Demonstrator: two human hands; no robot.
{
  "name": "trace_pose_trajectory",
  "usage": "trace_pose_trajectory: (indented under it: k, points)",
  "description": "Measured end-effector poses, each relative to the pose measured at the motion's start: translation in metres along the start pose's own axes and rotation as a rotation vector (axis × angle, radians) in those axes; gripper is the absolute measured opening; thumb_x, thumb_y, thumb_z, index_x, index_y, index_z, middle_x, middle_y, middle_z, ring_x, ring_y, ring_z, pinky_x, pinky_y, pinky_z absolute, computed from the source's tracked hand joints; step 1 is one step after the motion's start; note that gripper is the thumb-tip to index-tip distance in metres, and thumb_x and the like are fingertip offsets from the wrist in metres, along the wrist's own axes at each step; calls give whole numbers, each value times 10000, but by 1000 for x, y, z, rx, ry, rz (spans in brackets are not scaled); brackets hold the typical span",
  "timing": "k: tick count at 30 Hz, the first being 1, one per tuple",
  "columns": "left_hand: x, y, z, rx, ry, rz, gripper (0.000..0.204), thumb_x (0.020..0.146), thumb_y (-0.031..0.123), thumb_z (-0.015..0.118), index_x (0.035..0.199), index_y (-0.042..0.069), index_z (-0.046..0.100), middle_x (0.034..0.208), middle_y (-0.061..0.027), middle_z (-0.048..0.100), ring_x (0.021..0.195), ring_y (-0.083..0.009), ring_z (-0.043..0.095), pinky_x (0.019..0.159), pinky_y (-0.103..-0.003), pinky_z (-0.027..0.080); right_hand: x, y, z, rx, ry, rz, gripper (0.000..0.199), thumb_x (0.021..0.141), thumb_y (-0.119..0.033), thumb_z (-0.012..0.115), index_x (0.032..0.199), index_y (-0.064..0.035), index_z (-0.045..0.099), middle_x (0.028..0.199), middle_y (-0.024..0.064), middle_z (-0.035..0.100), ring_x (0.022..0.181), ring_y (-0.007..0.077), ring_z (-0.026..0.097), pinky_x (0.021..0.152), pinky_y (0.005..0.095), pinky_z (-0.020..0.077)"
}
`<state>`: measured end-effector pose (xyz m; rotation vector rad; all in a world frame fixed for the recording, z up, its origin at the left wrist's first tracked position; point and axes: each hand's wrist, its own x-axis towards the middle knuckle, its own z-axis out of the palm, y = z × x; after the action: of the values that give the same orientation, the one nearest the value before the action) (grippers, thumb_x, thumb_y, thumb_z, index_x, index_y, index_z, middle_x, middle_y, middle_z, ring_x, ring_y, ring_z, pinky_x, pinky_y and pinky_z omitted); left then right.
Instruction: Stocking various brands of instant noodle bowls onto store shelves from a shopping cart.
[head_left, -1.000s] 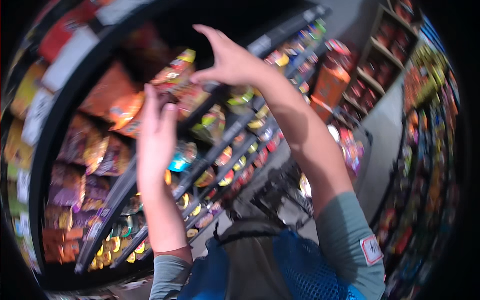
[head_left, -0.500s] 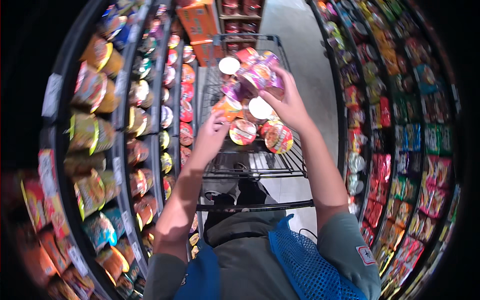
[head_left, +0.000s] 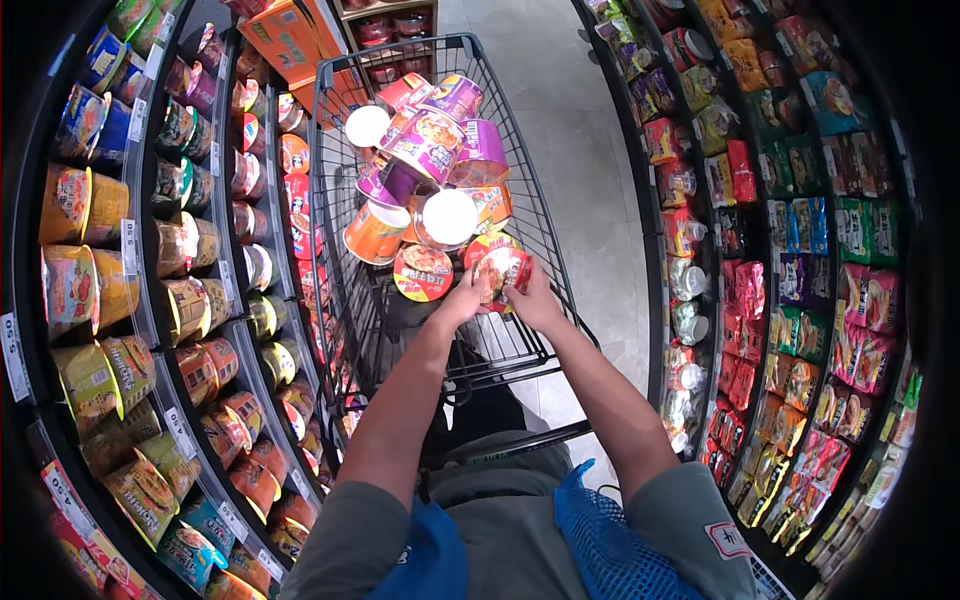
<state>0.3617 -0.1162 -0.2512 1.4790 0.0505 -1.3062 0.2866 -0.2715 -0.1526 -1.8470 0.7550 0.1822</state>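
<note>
Both hands are on a red and yellow instant noodle cup [head_left: 503,268] near the close end of the shopping cart [head_left: 400,43]. My left hand [head_left: 463,300] grips its left side, and my right hand [head_left: 535,298] closes round its right side. Just left of it sits a similar red and yellow noodle cup [head_left: 423,272], lid up. Beyond lie a white-ended cup [head_left: 450,218], an orange cup [head_left: 374,235] and a heap of purple noodle cups [head_left: 424,146], some tipped over. Part of the held cup is hidden by my fingers.
Shelves of noodle tubs [head_left: 88,290] run close along the left. On the right stand shelves of bagged packets [head_left: 790,345]. Orange cartons [head_left: 292,45] and a wooden rack [head_left: 390,40] lie past the cart's far end. Grey floor [head_left: 580,150] shows right of the cart.
My right hand has left the purple cup and my left the orange one; both now grip the red and yellow cup. The cart appears farther left and larger in view.
</note>
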Motion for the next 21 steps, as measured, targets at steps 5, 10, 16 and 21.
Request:
trace_pose_trajectory:
  k: [5,10,16,21]
  points:
    - [18,-28,-6,89,97,85,572,1059,406,407,1546,125,304,1201,-189,660,690,-224,717,678,-349,578,7,26,8,-45,55,-67,803,804,-190,763,1472,2,360,1285,281,548,1230,389,544,1070,435,425]
    - [-76,12,-19,-21,106,241,507,1080,391,359,1469,72,420,1016,-139,701,671,-186,679,636,-335,557,-26,10,-12,26,-86,-145,718,846,-254,746,1453,-29,433,1315,259,552,1250,377,526,1076,430,400]
    - [-245,31,-68,-48,383,302,579,1075,489,227,1069,49,603,805,-12,633,568,-110,498,586,-266,427,-117,-185,-12,-341,-546,-645,971,700,-266,877,1526,-127,387,1636,222,167,1496,435,175,1192,548,176]
    - [-389,43,-86,-468,630,659,372,1053,320,410,1269,58,561,865,19,595,611,-57,490,588,-223,394,-141,-278,70,-150,-654,-832,894,704,-101,855,1490,-111,430,1580,228,328,1450,383,316,1179,456,279]
